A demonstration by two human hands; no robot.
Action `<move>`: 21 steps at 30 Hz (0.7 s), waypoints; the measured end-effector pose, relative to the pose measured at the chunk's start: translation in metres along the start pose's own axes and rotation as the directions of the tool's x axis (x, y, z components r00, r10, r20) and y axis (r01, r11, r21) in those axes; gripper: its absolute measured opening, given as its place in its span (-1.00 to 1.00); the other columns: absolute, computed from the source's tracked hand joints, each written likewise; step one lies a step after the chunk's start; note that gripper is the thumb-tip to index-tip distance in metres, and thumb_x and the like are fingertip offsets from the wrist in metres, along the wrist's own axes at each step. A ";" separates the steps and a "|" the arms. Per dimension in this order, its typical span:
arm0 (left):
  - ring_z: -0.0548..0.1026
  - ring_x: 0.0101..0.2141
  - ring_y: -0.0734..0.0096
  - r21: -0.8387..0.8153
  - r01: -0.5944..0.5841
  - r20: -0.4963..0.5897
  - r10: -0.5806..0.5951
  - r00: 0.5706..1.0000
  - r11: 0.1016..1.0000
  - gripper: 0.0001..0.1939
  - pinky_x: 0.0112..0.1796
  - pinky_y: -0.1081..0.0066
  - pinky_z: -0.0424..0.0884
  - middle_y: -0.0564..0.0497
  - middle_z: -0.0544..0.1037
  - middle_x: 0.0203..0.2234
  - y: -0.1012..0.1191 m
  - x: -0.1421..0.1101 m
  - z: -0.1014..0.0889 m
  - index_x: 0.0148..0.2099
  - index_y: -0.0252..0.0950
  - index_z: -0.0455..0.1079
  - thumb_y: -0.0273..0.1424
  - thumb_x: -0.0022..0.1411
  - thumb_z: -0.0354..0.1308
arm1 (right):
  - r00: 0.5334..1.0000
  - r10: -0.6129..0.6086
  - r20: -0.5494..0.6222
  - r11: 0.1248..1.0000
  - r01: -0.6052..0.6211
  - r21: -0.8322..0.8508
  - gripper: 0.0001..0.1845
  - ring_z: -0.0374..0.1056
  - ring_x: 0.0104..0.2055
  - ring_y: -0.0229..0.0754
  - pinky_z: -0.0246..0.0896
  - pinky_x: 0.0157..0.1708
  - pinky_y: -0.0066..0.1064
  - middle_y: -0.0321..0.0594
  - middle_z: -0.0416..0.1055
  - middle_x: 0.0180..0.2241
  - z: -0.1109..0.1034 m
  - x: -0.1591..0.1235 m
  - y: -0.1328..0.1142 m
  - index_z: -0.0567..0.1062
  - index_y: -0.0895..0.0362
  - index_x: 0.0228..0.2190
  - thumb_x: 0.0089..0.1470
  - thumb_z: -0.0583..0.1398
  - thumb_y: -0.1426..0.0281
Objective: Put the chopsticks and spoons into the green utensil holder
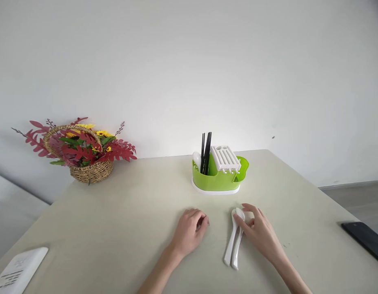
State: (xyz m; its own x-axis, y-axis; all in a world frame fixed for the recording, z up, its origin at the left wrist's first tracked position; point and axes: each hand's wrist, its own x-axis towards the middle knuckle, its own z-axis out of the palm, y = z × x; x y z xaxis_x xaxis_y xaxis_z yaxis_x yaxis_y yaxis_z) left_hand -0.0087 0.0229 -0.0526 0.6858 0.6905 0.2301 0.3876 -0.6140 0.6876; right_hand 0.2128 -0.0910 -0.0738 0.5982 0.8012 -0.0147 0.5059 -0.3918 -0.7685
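Two white spoons lie side by side on the table, bowls away from me: a left spoon [230, 247] and a right spoon [237, 250]. My right hand [261, 232] reaches in from the right, its thumb and index finger closed around the bowl end of the right spoon. To the left of the spoons, my left hand [189, 232] rests on the table with its fingers curled in; nothing shows in it. Beyond both hands stands a green utensil holder [218, 183] with a white slotted top, holding black chopsticks [205, 157] and another white spoon [196, 159].
A wicker basket [92, 171] of red leaves and yellow flowers stands at the back left by the wall. At the near left lies a white flat object [22, 269] with dark markings. A black phone [365, 241] lies at the right table edge.
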 end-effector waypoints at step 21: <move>0.45 -0.34 0.33 0.037 -0.020 0.018 0.019 1.000 0.999 -0.73 -0.14 0.29 0.33 0.04 0.54 -0.43 -0.001 0.000 0.001 -0.33 -0.21 0.36 -0.38 0.47 -0.03 | 0.999 0.027 -0.030 0.999 -0.026 0.022 -0.54 0.42 -0.41 -0.17 0.38 -0.19 -0.16 -0.11 0.42 0.00 0.001 -0.004 -0.001 0.42 0.01 -0.07 0.21 0.10 -0.05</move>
State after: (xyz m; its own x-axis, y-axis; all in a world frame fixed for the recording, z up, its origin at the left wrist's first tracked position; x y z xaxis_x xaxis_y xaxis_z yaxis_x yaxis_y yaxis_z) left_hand -0.0082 0.0230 -0.0539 0.7040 0.6718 0.2305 0.3969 -0.6413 0.6567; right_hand 0.2091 -0.0931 -0.0740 0.6300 0.7764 -0.0158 0.4762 -0.4024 -0.7819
